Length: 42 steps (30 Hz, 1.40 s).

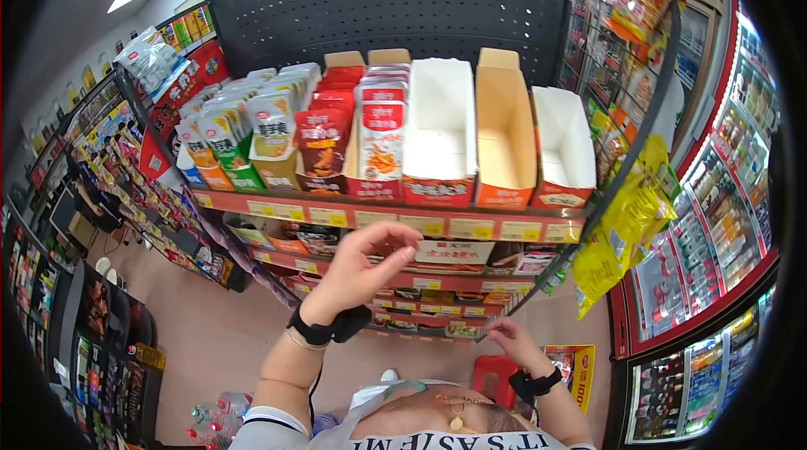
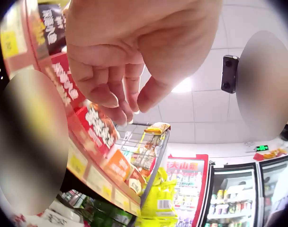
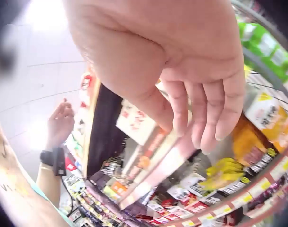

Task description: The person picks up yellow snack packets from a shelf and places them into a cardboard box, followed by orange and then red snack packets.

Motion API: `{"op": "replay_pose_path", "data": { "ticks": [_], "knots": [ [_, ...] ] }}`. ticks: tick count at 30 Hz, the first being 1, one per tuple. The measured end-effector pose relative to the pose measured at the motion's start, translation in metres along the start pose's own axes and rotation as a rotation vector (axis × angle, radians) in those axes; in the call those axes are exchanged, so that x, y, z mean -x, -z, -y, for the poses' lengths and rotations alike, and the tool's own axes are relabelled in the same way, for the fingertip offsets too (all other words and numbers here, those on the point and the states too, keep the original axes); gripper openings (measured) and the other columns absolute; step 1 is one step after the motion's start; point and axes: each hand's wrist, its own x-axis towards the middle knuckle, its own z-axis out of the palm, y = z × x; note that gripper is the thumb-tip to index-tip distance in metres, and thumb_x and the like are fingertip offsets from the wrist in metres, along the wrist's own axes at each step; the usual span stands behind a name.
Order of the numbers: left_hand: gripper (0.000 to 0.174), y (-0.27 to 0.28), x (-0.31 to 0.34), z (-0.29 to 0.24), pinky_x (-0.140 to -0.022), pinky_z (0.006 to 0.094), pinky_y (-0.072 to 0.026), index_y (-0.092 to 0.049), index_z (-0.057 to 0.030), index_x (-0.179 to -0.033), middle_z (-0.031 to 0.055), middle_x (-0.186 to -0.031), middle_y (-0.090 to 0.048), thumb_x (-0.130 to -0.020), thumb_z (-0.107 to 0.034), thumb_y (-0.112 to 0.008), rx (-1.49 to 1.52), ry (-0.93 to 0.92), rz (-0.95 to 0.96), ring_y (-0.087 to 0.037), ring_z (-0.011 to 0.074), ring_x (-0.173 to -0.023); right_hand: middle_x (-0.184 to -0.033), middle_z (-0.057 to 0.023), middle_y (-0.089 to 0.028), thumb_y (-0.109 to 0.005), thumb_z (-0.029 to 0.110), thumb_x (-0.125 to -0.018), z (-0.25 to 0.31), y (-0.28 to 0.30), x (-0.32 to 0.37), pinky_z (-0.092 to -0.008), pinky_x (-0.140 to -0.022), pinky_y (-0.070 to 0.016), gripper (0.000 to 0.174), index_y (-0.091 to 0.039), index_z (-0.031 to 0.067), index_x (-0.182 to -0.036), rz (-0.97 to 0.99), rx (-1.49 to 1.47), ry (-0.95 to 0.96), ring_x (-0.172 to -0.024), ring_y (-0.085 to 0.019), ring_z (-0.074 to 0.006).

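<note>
My left hand (image 1: 366,265) is raised in front of the top shelf, its fingers loosely bent and holding nothing. In the left wrist view, the left hand (image 2: 139,52) hangs over a row of red snack boxes (image 2: 99,127). Behind it in the head view stand a pouch box (image 1: 381,135) of red and white snack packets and a white-lined open box (image 1: 439,126). My right hand (image 1: 514,342) is lower, beside the rack's right side. Its relaxed fingers (image 3: 208,118) hold nothing in the right wrist view, with lower shelf packets beyond them.
A tan-lined open box (image 1: 506,135) and another white-lined box (image 1: 565,139) stand right of the packets. Price labels line the shelf edge (image 1: 403,221). Yellow bags (image 1: 622,231) hang at the rack's right side; drink fridges (image 1: 698,223) stand farther right. Bottles (image 1: 223,416) stand on the floor.
</note>
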Motion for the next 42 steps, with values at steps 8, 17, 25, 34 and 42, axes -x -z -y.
{"op": "replay_pose_path", "data": {
  "ticks": [8,17,25,34,42],
  "knots": [
    [0.016,0.083,-0.032,-0.009,-0.077,0.0225,-0.0460,-0.058,0.0001,-0.101,0.0036,-0.097,-0.061,-0.086,-0.002,-0.057,-0.116,-0.222,-0.222,-0.058,0.0086,-0.087,-0.087,-0.0112,-0.062,-0.059,0.004,-0.081,0.236,-0.034,-0.033,-0.0293,-0.067,-0.0492,0.015,-0.060,0.0004,-0.096,0.056,0.417,0.625,-0.076,-0.061,-0.0211],
    [0.017,0.105,-0.059,0.005,-0.063,0.0222,-0.0461,-0.060,-0.0012,-0.099,0.0058,-0.095,-0.061,-0.082,-0.003,-0.059,-0.118,-0.361,-0.155,-0.058,0.0111,-0.078,-0.104,-0.0130,-0.059,-0.060,0.004,-0.078,0.363,-0.039,-0.139,-0.0392,-0.080,-0.0467,0.032,-0.054,0.0017,-0.109,-0.501,0.936,1.115,-0.091,-0.058,-0.0310],
    [0.017,0.107,-0.057,0.008,-0.068,0.0212,-0.0461,-0.059,-0.0017,-0.101,0.0029,-0.095,-0.058,-0.084,-0.004,-0.059,-0.137,-0.305,-0.058,-0.056,0.0085,-0.083,-0.103,-0.0183,-0.062,-0.061,0.007,-0.077,0.375,-0.059,-0.180,-0.0393,-0.084,-0.0457,0.046,-0.048,0.0029,-0.121,-0.418,1.067,0.653,-0.099,-0.057,-0.0336],
    [0.029,0.106,-0.061,0.015,-0.073,0.0211,-0.0489,-0.053,-0.0025,-0.110,0.0037,-0.112,-0.048,-0.082,0.002,-0.059,0.010,-0.333,-0.157,-0.056,0.0099,-0.093,-0.080,-0.0141,-0.064,-0.071,0.011,-0.070,0.386,-0.069,-0.165,-0.0358,-0.066,-0.0471,0.033,-0.060,0.0015,-0.099,-0.389,1.059,0.660,-0.072,-0.061,-0.0277],
    [0.052,0.102,-0.069,0.001,-0.074,0.0246,-0.0499,-0.045,-0.0066,-0.128,0.0089,-0.123,-0.047,-0.079,-0.001,-0.063,-0.217,-0.465,-0.240,-0.050,0.0145,-0.107,-0.067,-0.0087,-0.062,-0.072,0.011,-0.070,0.397,-0.056,-0.139,-0.0295,-0.059,-0.0453,0.020,-0.064,-0.0021,-0.083,-0.060,0.959,0.532,-0.060,-0.056,-0.0153]
  ]
}}
